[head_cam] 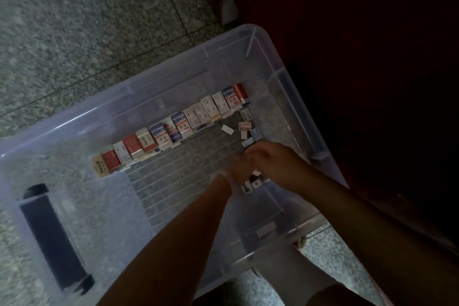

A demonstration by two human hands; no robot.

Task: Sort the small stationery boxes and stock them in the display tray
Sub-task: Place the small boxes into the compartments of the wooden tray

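Clear plastic bin (260,40) on speckled floor. Along its far wall, stationery boxes (171,129) lined upright, presumably sorted. Near that row's right end, loose boxes (248,129). Left hand (239,169) and right hand (269,159) together there; grips blurred, cannot tell.

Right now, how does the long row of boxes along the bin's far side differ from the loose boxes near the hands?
The row is packed edge to edge in one straight diagonal line; the loose boxes lie scattered with gaps between them. The row boxes look larger, many red or blue and white; the loose boxes look smaller and mostly pale. Both groups sit on the floor of the clear bin.
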